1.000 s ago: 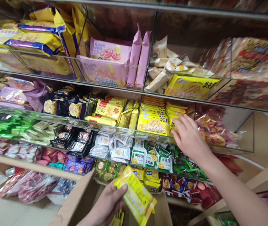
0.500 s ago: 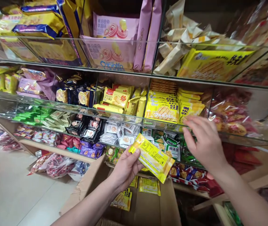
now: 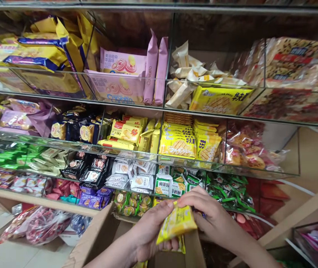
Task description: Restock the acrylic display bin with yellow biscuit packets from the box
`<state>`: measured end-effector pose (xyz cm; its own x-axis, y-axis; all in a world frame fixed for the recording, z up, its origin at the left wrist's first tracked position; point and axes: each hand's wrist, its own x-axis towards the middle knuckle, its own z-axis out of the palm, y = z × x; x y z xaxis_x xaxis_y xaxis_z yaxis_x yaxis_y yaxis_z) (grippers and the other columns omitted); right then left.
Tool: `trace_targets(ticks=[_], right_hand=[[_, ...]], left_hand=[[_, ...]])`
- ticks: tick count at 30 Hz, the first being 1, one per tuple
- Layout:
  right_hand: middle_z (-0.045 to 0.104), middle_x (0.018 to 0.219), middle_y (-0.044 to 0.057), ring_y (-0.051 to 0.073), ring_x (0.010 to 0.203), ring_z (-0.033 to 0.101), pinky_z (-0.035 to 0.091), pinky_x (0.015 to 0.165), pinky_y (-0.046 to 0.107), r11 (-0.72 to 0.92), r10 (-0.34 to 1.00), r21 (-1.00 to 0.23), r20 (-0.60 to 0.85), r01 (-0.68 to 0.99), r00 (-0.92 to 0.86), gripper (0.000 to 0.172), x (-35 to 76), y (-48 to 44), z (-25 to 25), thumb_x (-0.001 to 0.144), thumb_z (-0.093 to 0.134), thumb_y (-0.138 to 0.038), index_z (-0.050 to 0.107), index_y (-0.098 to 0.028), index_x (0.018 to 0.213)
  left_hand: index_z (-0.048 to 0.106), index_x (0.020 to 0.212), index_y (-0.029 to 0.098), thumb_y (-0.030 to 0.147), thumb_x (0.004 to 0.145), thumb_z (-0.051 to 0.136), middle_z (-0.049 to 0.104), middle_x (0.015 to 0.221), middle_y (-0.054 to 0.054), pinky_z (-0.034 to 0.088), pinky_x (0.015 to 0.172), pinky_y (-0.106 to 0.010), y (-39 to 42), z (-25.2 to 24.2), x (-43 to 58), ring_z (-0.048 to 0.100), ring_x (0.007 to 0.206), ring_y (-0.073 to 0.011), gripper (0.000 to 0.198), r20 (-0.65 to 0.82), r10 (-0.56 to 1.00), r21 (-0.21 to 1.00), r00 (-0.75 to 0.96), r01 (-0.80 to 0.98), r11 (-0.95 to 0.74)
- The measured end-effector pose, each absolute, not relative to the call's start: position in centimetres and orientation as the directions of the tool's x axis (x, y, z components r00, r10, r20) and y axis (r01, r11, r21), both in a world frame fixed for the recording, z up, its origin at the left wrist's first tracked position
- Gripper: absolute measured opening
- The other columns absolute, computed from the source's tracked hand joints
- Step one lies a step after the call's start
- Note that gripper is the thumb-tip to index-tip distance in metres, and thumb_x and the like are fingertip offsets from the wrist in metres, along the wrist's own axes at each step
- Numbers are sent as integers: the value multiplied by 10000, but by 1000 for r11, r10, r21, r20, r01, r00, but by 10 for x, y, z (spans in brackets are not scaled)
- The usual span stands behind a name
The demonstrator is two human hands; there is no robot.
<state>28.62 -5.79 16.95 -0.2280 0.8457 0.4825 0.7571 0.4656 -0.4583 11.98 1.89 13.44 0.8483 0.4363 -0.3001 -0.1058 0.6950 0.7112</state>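
Over the open cardboard box (image 3: 195, 249), my left hand (image 3: 150, 227) grips a yellow waffle packet (image 3: 177, 222), thumb on top and fingers curled beneath. My right hand (image 3: 210, 214) is closed on the upper right part of the same packet, its fingers partly hidden behind it. Just below the packet, another yellow packet (image 3: 181, 243) shows in part inside the box. Beyond my hands, stacked yellow waffle packets (image 3: 178, 146) fill a shelf compartment, with more standing on their side to the right.
Clear-fronted shelves hold pink cookie bags (image 3: 125, 65), yellow cheese-flavour packs (image 3: 127, 130), white packets (image 3: 142, 181) and green-and-white packets (image 3: 163, 185). Bagged goods (image 3: 43, 225) lie at the lower left near the floor. A wooden beam (image 3: 301, 212) slants on the right.
My right hand has come down from the shelf front to the packet, which both hands now hold. The packet is lower and turned. The view has tilted up and shifted right.
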Motion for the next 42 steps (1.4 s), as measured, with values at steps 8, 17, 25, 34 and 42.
trace_targets(ticks=[8, 17, 25, 34, 42], right_hand=[[671, 848, 56, 174, 745, 613, 502, 652, 290, 76, 966, -951, 144, 300, 213, 347, 301, -51, 160, 768, 554, -452, 609, -163, 953], [652, 1017, 83, 178, 886, 619, 509, 785, 332, 201, 955, -976, 215, 84, 204, 334, 283, -50, 150, 762, 600, -354, 533, -175, 1037], [675, 943, 50, 184, 855, 641, 534, 736, 339, 387, 658, -738, 641, 552, 395, 324, 348, -34, 230, 732, 630, -307, 487, -209, 1005], [656, 856, 50, 189, 717, 638, 504, 655, 342, 72, 749, -565, 575, 822, 330, 415, 398, 0, 254, 705, 590, -233, 411, -194, 1076], [542, 949, 133, 274, 893, 464, 430, 739, 390, -268, 704, 168, 707, 949, 74, 133, 379, -6, 253, 749, 536, -190, 595, -146, 860]], left_hand=[[521, 1099, 209, 176, 659, 705, 649, 931, -36, 475, 727, -239, 39, 148, 123, 603, 826, -125, 478, 38, 615, 929, 788, -254, 268], [556, 875, 147, 311, 674, 691, 574, 541, 58, 385, 457, -146, 43, 151, 134, 492, 463, -39, 293, 65, 633, 973, 771, -191, 132], [504, 1073, 146, 173, 754, 582, 641, 942, -65, 465, 811, -279, 62, 210, 159, 596, 899, -144, 329, 488, 592, 873, 641, -342, -349], [576, 1035, 131, 142, 789, 505, 652, 1040, -93, 474, 764, -288, 95, 259, 194, 587, 900, -151, 256, 777, 300, 383, 554, -38, -923], [640, 929, 213, 259, 808, 495, 705, 928, -35, 417, 702, -343, 109, 273, 249, 572, 858, -221, 195, 628, 143, -162, 765, 308, -938]])
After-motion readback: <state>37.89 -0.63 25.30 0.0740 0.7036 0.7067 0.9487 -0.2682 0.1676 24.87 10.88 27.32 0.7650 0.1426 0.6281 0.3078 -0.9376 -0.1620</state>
